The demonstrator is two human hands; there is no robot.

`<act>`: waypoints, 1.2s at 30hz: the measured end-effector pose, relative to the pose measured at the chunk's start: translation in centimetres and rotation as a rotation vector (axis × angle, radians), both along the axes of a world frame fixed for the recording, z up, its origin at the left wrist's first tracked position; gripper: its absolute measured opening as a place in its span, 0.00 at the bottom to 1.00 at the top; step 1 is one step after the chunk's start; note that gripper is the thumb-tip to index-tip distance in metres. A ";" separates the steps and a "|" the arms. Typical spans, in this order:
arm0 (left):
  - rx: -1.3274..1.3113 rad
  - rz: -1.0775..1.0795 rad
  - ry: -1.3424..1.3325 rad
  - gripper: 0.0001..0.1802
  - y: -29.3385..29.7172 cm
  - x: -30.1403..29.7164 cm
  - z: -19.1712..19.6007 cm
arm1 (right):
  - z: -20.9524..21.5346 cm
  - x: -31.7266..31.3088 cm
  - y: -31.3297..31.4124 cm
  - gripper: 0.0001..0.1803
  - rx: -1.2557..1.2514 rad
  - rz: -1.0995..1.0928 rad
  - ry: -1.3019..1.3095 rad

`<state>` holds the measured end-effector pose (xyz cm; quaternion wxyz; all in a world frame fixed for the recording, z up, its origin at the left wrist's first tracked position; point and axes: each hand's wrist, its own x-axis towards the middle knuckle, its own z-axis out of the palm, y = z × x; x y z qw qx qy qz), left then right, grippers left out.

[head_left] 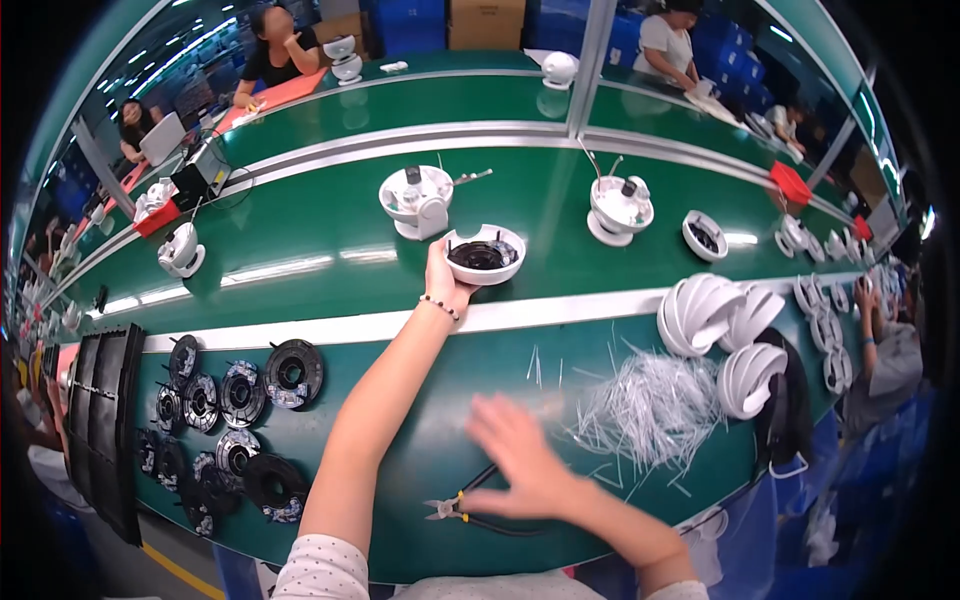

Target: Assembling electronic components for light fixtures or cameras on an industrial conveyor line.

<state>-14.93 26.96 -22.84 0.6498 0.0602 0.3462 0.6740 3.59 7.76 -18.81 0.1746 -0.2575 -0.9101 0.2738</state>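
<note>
At 6 o'clock, my blurred right hand [525, 468] is hovering, fingers apart, near the cutters [452, 507]; I can't tell whether they're touching. At 12 o'clock, my left hand [446, 275] is clamping its fingers on the white shell [508, 271], apparently a carrying step, next calling for a level grip. I'm reading no lettering.

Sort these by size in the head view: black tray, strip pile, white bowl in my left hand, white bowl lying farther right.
Largest, too close to rank: black tray and strip pile; tray longer, pile wider.
Next: held white bowl, in your left hand.
Smallest: other white bowl, seemingly farther away.
</note>
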 end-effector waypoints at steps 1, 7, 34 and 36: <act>-0.035 0.025 0.074 0.24 1.0 -0.2 0.0 | -0.1 0.0 -1.5 0.48 -0.054 0.100 -0.125; -0.138 -0.132 0.465 0.25 3.4 -2.8 -0.3 | 0.0 0.8 -4.1 0.51 -0.078 0.198 -0.320; 0.163 -0.099 0.401 0.24 -4.9 -0.9 9.8 | 0.6 6.6 -1.3 0.43 -1.283 -0.052 1.133; 0.200 -0.184 0.362 0.26 -6.6 0.4 9.8 | 1.7 8.0 0.0 0.43 -0.761 -0.275 0.872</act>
